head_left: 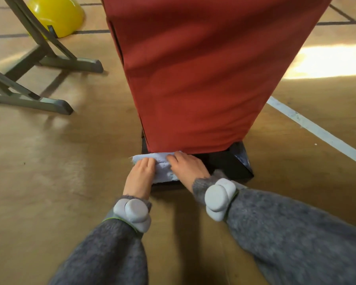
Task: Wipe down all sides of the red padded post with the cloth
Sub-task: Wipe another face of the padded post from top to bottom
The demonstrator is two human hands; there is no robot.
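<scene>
The red padded post [193, 75] rises from a black base [230, 163] on the wooden floor and fills the upper middle of the head view. A pale blue cloth [161, 161] lies folded on the base, touching the post's bottom front edge. My left hand [140, 175] presses flat on the cloth's left part. My right hand [186, 165] presses on its right part, fingertips at the foot of the red cover. Both wrists carry grey sensor bands over grey fuzzy sleeves. The far sides of the post are hidden.
Grey metal frame legs [49, 60] stand on the floor at left. A yellow dome [58, 13] sits behind them at top left. A white floor line [317, 130] runs diagonally at right, with a bright patch of sunlight beyond it.
</scene>
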